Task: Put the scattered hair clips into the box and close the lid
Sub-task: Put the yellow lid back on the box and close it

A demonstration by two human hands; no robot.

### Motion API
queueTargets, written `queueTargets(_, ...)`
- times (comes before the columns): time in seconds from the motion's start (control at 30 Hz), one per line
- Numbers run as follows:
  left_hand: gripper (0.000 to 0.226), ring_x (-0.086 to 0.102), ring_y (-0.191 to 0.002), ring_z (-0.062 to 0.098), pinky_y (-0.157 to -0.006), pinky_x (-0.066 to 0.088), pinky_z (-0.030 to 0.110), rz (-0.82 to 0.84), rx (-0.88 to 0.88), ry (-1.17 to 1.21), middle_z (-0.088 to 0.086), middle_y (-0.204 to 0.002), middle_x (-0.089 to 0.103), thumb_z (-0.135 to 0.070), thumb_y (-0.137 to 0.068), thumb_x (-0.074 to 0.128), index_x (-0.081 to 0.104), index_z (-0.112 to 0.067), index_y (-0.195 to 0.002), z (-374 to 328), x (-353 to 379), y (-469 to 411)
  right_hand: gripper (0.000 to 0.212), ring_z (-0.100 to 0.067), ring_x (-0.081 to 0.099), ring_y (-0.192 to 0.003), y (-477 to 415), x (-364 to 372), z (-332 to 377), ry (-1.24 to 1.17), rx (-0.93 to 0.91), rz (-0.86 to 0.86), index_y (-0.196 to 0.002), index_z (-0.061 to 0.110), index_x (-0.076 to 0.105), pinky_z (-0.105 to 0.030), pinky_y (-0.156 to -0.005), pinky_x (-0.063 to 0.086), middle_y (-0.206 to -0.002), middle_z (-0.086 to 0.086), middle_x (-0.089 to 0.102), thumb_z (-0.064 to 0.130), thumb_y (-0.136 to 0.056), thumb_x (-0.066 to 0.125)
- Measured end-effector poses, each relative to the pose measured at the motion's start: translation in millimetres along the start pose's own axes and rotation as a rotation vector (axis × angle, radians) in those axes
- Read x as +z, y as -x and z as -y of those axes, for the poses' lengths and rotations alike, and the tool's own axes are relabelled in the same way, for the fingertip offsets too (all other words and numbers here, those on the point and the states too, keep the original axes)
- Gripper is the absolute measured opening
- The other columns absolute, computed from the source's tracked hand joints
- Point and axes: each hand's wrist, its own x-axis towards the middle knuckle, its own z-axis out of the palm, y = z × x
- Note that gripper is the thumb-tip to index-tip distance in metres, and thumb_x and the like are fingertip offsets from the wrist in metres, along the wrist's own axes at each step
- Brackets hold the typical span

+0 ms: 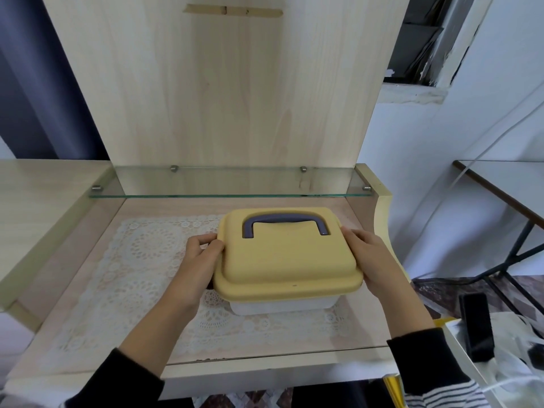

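Observation:
A white box (pixel 282 306) stands on the lace mat, covered by a yellow lid (pixel 285 260) with a grey-purple handle (pixel 284 222) lying flat in its recess. My left hand (pixel 200 260) grips the lid's left edge, fingers curled over the rim. My right hand (pixel 372 257) presses against the lid's right edge. The lid sits level on the box. No hair clips show on the surface; the box's inside is hidden.
A white lace mat (pixel 126 275) lies under glass on the wooden desk (pixel 59 275). A glass shelf (pixel 229 184) runs across the back, above the desk. A dark-framed table (pixel 506 184) stands at the right, with a black object (pixel 475 325) and plastic bags below.

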Motion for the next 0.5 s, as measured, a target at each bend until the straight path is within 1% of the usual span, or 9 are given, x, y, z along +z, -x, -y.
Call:
queueTargets(0.07, 0.024, 0.059, -0.08, 0.02, -0.066, 0.048, 0.036, -0.02, -0.042, 0.104, 0.004, -0.098, 0.059, -0.024, -0.093, 0.054, 0.046, -0.021, -0.115, -0.8, -3.5, -2.1, 0.034, -0.023, 0.064, -0.093, 1.2, -1.0, 2.9, 0.012, -0.004, -0.023, -0.107, 0.009, 0.069, -0.046, -0.087, 0.051, -0.099, -0.012, 0.07, 0.037, -0.093, 0.057)
queueTargets(0.13, 0.011, 0.056, -0.069, 0.019, -0.061, 0.044, 0.035, 0.008, -0.064, 0.19, 0.005, -0.084, 0.059, -0.018, -0.089, 0.058, 0.054, -0.013, -0.098, -1.2, -7.1, -4.1, 0.037, -0.028, 0.062, -0.086, 1.6, -2.0, 4.5, 0.016, 0.01, -0.043, -0.092, 0.002, 0.071, -0.048, -0.087, 0.051, -0.095, -0.021, 0.069, 0.037, -0.091, 0.06)
queueTargets(0.2, 0.006, 0.053, -0.069, 0.022, -0.061, 0.041, 0.036, 0.025, -0.105, 0.245, 0.007, -0.077, 0.057, -0.015, -0.087, 0.058, 0.06, -0.01, -0.084, -2.9, -8.5, -3.8, 0.047, -0.03, 0.058, -0.079, 2.4, -3.5, 5.6, 0.001, 0.022, -0.045, -0.093, -0.007, 0.069, -0.044, -0.079, 0.051, -0.087, -0.027, 0.066, 0.039, -0.089, 0.062)
queueTargets(0.27, 0.012, 0.05, -0.066, 0.024, -0.059, 0.038, 0.034, 0.012, -0.107, 0.234, 0.006, -0.067, 0.055, -0.013, -0.087, 0.057, 0.059, -0.009, -0.076, -4.9, -6.7, -3.8, 0.05, -0.026, 0.054, -0.074, 1.3, -3.3, 5.9, -0.01, 0.007, -0.04, -0.096, -0.011, 0.066, -0.04, -0.071, 0.046, -0.08, -0.028, 0.061, 0.038, -0.089, 0.062)
queueTargets(0.3, 0.016, 0.047, -0.061, 0.024, -0.055, 0.036, 0.031, 0.009, -0.081, 0.205, 0.005, -0.061, 0.051, -0.011, -0.087, 0.055, 0.056, -0.008, -0.071, -6.1, -4.4, -4.1, 0.045, -0.025, 0.054, -0.075, 1.7, -2.5, 6.4, -0.014, 0.001, -0.045, -0.094, -0.008, 0.068, -0.04, -0.072, 0.047, -0.083, -0.03, 0.063, 0.036, -0.09, 0.062)
queueTargets(0.4, 0.036, 0.043, -0.04, 0.011, -0.043, 0.034, 0.019, 0.017, -0.008, 0.091, -0.004, -0.046, 0.047, -0.007, -0.09, 0.044, 0.055, -0.015, -0.057, -11.4, 3.5, 2.5, 0.043, -0.023, 0.053, -0.073, 1.8, 1.7, 5.4, -0.017, -0.016, -0.045, -0.094, -0.009, 0.065, -0.038, -0.068, 0.044, -0.093, -0.032, 0.063, 0.033, -0.093, 0.057)
queueTargets(0.43, 0.033, 0.047, -0.044, 0.009, -0.046, 0.037, 0.019, 0.034, 0.002, 0.07, -0.003, -0.051, 0.054, -0.01, -0.09, 0.041, 0.062, -0.015, -0.065, -10.0, 5.6, 1.7, 0.046, -0.023, 0.052, -0.072, 1.2, 2.8, 4.6, -0.012, -0.014, -0.04, -0.097, -0.01, 0.063, -0.036, -0.067, 0.042, -0.089, -0.032, 0.062, 0.035, -0.094, 0.054)
queueTargets(0.47, 0.029, 0.053, -0.055, 0.012, -0.055, 0.041, 0.023, 0.049, 0.016, 0.064, 0.002, -0.065, 0.061, -0.015, -0.088, 0.039, 0.067, -0.013, -0.084, -9.0, 8.2, 0.9, 0.046, -0.022, 0.054, -0.072, 1.4, 3.1, 4.0, -0.016, -0.001, -0.028, -0.097, -0.007, 0.064, -0.035, -0.068, 0.042, -0.084, -0.026, 0.063, 0.037, -0.094, 0.052)
queueTargets(0.5, 0.033, 0.056, -0.069, 0.016, -0.064, 0.044, 0.029, 0.069, 0.025, 0.053, 0.009, -0.081, 0.064, -0.024, -0.084, 0.039, 0.065, -0.011, -0.1, -8.4, 9.9, -0.3, 0.045, -0.022, 0.057, -0.073, 3.2, 3.9, 6.1, -0.03, 0.032, 0.001, -0.096, 0.0, 0.066, -0.034, -0.069, 0.044, -0.083, -0.016, 0.065, 0.041, -0.094, 0.05)
